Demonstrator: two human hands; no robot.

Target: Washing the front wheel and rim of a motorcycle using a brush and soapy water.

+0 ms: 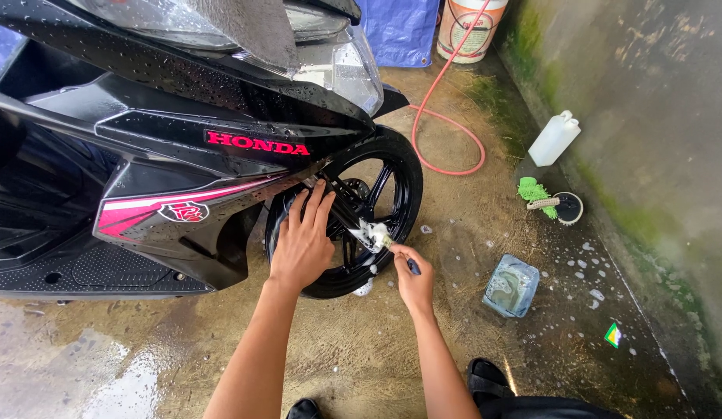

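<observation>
The left hand [302,242] lies nearest, fingers spread flat against the black front wheel [353,225] of a wet black scooter [167,147], gripping nothing. Just right of it, the right hand [413,279] pinches the handle of a small brush [374,233], whose soapy head touches the wheel's fork. Further right on the wet concrete lie a clear plastic tub [511,285], a green mitt [534,191], and a white jug [553,138].
</observation>
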